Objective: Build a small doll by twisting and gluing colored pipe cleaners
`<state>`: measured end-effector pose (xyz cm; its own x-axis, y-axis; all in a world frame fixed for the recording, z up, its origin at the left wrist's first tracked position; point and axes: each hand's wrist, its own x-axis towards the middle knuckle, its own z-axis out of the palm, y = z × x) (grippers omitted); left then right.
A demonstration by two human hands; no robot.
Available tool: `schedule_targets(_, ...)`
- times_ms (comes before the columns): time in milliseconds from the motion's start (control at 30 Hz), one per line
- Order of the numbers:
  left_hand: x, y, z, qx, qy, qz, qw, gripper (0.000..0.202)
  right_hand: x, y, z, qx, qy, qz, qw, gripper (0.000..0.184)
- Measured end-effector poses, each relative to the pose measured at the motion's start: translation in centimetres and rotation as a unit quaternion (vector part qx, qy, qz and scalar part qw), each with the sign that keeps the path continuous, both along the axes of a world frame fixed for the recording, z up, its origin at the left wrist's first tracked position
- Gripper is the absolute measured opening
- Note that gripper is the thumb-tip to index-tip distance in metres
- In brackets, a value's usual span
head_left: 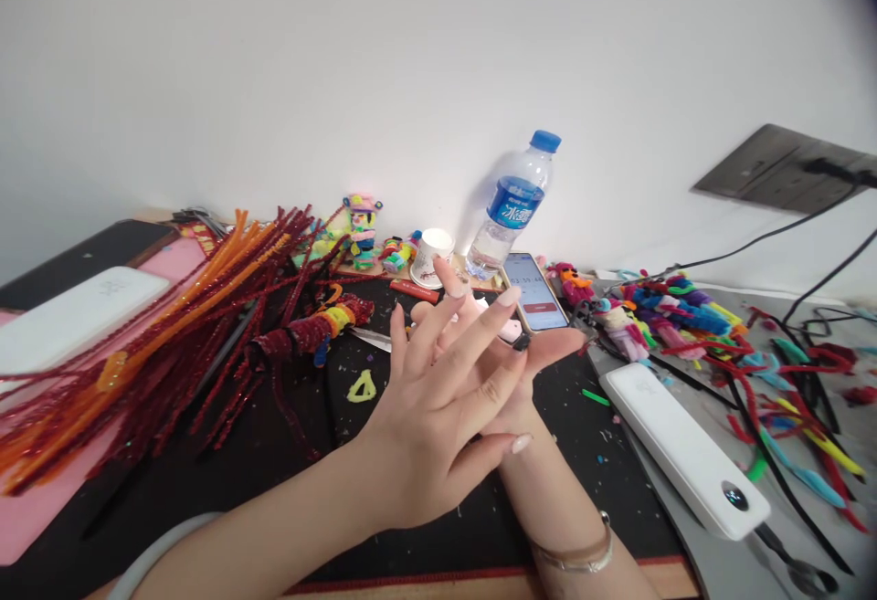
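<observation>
My left hand (438, 399) is in the middle of the view, back up, with its fingers spread. It lies across my right hand (548, 353), which stretches out underneath it and is largely hidden. A bracelet (575, 556) circles my right wrist. The far edge of my right hand reaches the lower end of a phone (534, 294) with a lit screen. A small dark item (522, 342) shows between the hands, too small to name. Neither hand visibly grips anything.
A black mat (288, 454) covers the desk. Red and orange pipe cleaners (171, 344) pile up at the left. A water bottle (511, 207) and a paper cup (431, 256) stand by the wall. Two white power banks (685, 449) (75, 317) and colourful pipe-cleaner figures (671, 308) lie around.
</observation>
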<state>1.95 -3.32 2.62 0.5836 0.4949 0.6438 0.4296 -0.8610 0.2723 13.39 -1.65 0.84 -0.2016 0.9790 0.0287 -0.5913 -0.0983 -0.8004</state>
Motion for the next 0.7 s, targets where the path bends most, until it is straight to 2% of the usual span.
schedule_targets(167,0.2,0.2,0.0,-0.052,0.007,0.015,0.999,0.065,-0.8,0.0,0.9,-0.003,0.024,0.017,1.0,0.097)
schedule_targets(367,0.0,0.2,-0.7,-0.067,0.016,0.008,0.998,0.055,-0.5,0.4,0.3,0.021,0.058,0.024,0.998,0.1)
schedule_targets(467,0.0,0.1,-0.9,-0.061,0.009,0.006,0.998,0.05,-0.6,0.5,0.0,0.018,0.088,0.024,0.996,0.097)
schedule_targets(567,-0.2,0.8,-0.6,-0.085,0.015,0.023,0.996,0.053,-0.9,0.5,0.0,0.02,0.095,0.02,0.995,0.091)
schedule_targets(633,-0.7,1.8,-0.2,-0.097,-0.016,0.047,0.994,0.058,-0.9,0.5,0.2,0.003,0.094,0.021,0.995,0.085)
schedule_targets(700,-1.6,3.1,0.1,-0.101,-0.069,0.075,0.99,0.052,-0.7,0.6,0.4,-0.019,0.097,0.015,0.995,0.076)
